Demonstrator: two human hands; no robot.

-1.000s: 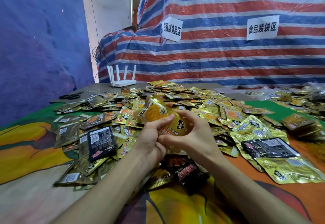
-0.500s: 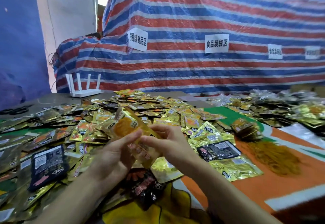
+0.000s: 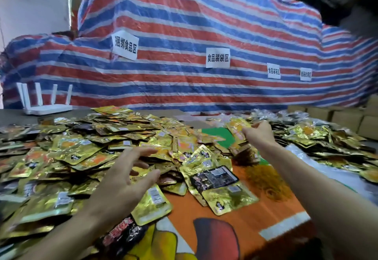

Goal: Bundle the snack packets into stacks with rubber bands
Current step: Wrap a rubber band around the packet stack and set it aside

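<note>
Fingers [image 3: 141, 152] spread wide and loose on the left hand [image 3: 122, 180], clamped on nothing, poised just above the loose snack packets [image 3: 81, 153]. Looks set to rake in the next handful. Over on the right hand [image 3: 258, 135], curled tight round a gold bundle [image 3: 237, 129], held out at full reach toward the far heap [image 3: 319, 137], most likely the drop spot for finished stacks. Band on it or not: cannot tell through the blur. Rubber bands [image 3: 266, 180] in an orange-yellow tangle just beside the right forearm, handy between the two heaps. Open tabletop [image 3: 204, 214] only in the near strip between the forearms, plus a green patch under the raised bundle. Left side packed solid with packets right down to the near edge, so little room to sweep without spilling. Router [image 3: 47, 106] at the far left, well apart from both hands. Striped tarp [image 3: 184, 80] close behind the far edge: no slack for an overshoot.
</note>
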